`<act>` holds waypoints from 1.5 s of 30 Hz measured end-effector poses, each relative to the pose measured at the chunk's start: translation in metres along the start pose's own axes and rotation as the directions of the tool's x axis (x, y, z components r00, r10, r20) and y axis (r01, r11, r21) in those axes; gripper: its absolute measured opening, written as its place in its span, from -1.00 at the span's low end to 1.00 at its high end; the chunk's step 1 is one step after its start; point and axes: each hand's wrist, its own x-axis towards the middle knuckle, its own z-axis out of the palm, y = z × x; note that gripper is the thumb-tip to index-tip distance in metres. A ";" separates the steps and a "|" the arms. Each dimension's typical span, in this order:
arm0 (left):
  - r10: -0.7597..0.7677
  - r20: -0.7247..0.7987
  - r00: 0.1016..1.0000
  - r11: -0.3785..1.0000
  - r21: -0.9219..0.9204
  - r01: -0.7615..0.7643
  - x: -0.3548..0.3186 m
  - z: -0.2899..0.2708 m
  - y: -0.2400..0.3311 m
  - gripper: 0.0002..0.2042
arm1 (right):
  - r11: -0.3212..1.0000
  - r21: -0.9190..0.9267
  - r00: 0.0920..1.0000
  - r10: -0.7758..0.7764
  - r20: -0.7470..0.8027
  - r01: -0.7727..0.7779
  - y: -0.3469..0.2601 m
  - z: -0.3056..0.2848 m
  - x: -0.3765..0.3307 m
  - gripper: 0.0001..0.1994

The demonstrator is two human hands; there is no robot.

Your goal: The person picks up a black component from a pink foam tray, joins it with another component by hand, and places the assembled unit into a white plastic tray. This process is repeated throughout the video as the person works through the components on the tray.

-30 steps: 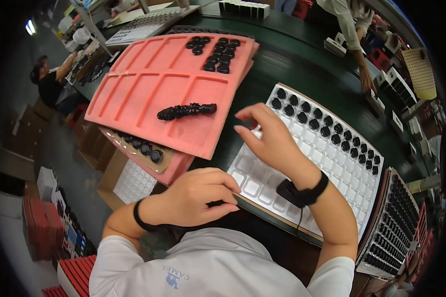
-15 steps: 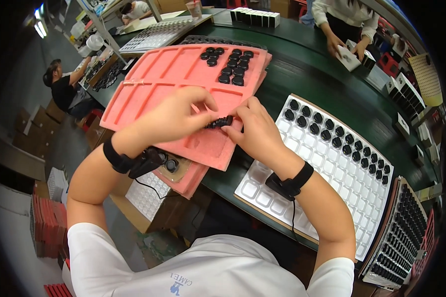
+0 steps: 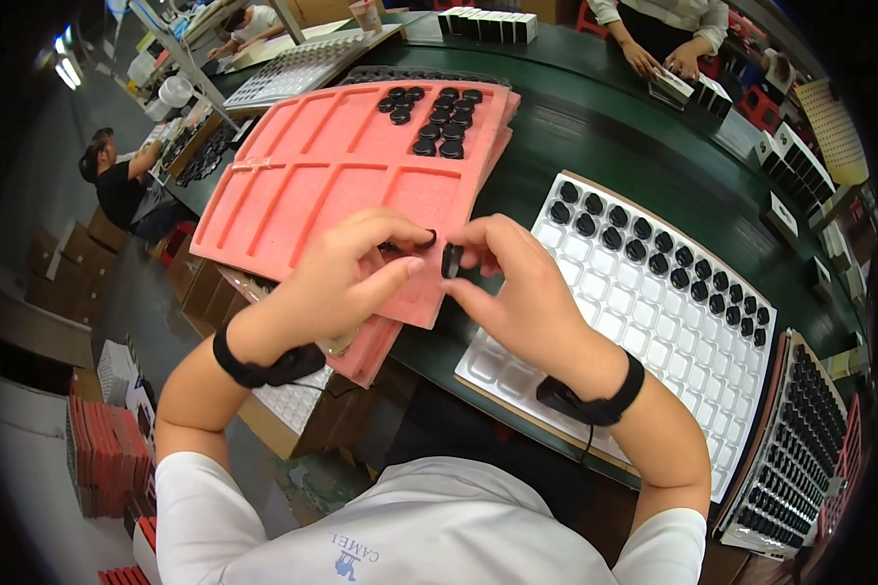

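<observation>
Two bare hands meet over the near edge of a pink foam tray (image 3: 312, 185) on a dark green table (image 3: 595, 127). Left hand (image 3: 346, 278) curls its fingers around a short stack of black discs (image 3: 410, 242), thumb stretched toward the other hand. Right hand (image 3: 517, 283) pinches one black disc (image 3: 451, 260) on edge between thumb and forefinger, just beside the stack. More black discs (image 3: 439, 122) sit in rows at the pink tray's far end. To the right lies a white grid tray (image 3: 644, 312), its far rows filled with black discs, its near pockets bare. Both wrists wear black bands. Another person's hands (image 3: 668, 58) work across the table.
</observation>
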 end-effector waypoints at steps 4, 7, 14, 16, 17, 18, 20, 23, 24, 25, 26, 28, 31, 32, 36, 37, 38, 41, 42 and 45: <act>-0.315 0.173 0.933 0.437 -0.846 0.304 -0.024 0.026 0.028 -0.78 | 0.999 -0.003 0.999 -0.049 0.024 0.049 -0.029 -0.017 -0.024 -0.64; -0.259 0.152 0.954 0.213 -0.954 0.210 -0.036 0.052 0.039 -0.77 | 0.991 -0.091 0.995 -0.097 0.037 0.100 -0.039 -0.024 -0.043 -0.61; -0.255 0.266 0.930 -0.163 -0.960 0.229 -0.037 0.105 0.066 -0.68 | 0.995 -0.051 0.974 -0.094 -0.205 0.085 -0.033 -0.019 -0.091 -0.56; -0.244 0.292 0.925 -0.217 -0.946 0.242 -0.038 0.111 0.071 -0.66 | 0.998 -0.038 0.972 -0.058 -0.227 0.051 -0.030 -0.017 -0.102 -0.57; -0.240 0.328 0.914 -0.243 -0.932 0.270 -0.037 0.113 0.073 -0.69 | 0.999 -0.023 0.967 -0.040 -0.250 0.035 -0.028 -0.017 -0.106 -0.57; -0.236 0.362 0.902 -0.268 -0.916 0.298 -0.036 0.114 0.075 -0.71 | 1.000 -0.008 0.962 -0.022 -0.272 0.021 -0.027 -0.016 -0.111 -0.57; -0.234 0.406 0.884 -0.296 -0.895 0.333 -0.036 0.117 0.076 -0.73 | 1.000 0.023 0.963 0.025 -0.268 -0.019 -0.025 -0.015 -0.117 -0.56; -0.241 0.386 0.890 -0.137 -0.922 0.363 -0.037 0.122 0.079 -0.72 | 0.994 0.082 0.962 0.097 -0.256 -0.078 -0.021 -0.013 -0.123 -0.54; -0.243 0.391 0.888 -0.139 -0.920 0.367 -0.036 0.124 0.079 -0.72 | 0.998 0.046 0.963 0.064 -0.262 -0.053 -0.018 -0.013 -0.124 -0.55; -0.245 0.387 0.889 -0.076 -0.922 0.381 -0.034 0.125 0.079 -0.69 | 1.000 0.010 0.963 0.029 -0.266 -0.028 -0.015 -0.013 -0.125 -0.56; -0.245 0.384 0.890 -0.012 -0.920 0.393 -0.033 0.126 0.079 -0.66 | 1.000 -0.027 0.963 -0.006 -0.270 -0.001 -0.013 -0.013 -0.126 -0.57; -0.246 0.381 0.891 0.052 -0.913 0.405 -0.033 0.126 0.080 -0.62 | 1.000 -0.028 0.966 -0.005 -0.260 -0.002 -0.012 -0.015 -0.127 -0.58; -0.248 0.404 0.880 -0.012 -0.910 0.414 -0.033 0.125 0.081 -0.69 | 0.999 -0.036 0.971 0.000 -0.239 -0.009 -0.011 -0.017 -0.128 -0.60; -0.248 0.407 0.879 -0.014 -0.909 0.417 -0.033 0.123 0.082 -0.69 | 1.000 -0.023 0.972 0.002 -0.233 -0.007 -0.010 -0.019 -0.128 -0.60; -0.211 0.409 0.888 -0.121 -0.912 0.391 -0.032 0.118 0.085 -0.67 | 1.000 0.013 0.974 0.001 -0.228 0.002 -0.007 -0.021 -0.129 -0.59; -0.198 0.401 0.894 -0.107 -0.916 0.387 -0.033 0.118 0.085 -0.67 | 1.000 0.021 0.972 -0.002 -0.233 0.007 -0.007 -0.021 -0.128 -0.59; -0.185 0.393 0.901 -0.093 -0.919 0.382 -0.033 0.119 0.084 -0.67 | 1.000 0.029 0.971 -0.004 -0.238 0.011 -0.007 -0.021 -0.128 -0.59; -0.165 0.365 0.916 -0.066 -0.931 0.360 -0.034 0.121 0.080 -0.67 | 1.000 -0.014 0.975 -0.029 -0.222 0.027 -0.010 -0.021 -0.127 -0.58; -0.159 0.347 0.924 -0.052 -0.938 0.343 -0.035 0.122 0.079 -0.68 | 0.999 -0.036 0.976 -0.041 -0.214 0.034 -0.010 -0.020 -0.126 -0.58; -0.176 0.343 0.923 -0.014 -0.938 0.346 -0.036 0.126 0.073 -0.69 | 0.987 -0.138 0.963 -0.112 -0.245 0.080 -0.010 -0.013 -0.123 -0.59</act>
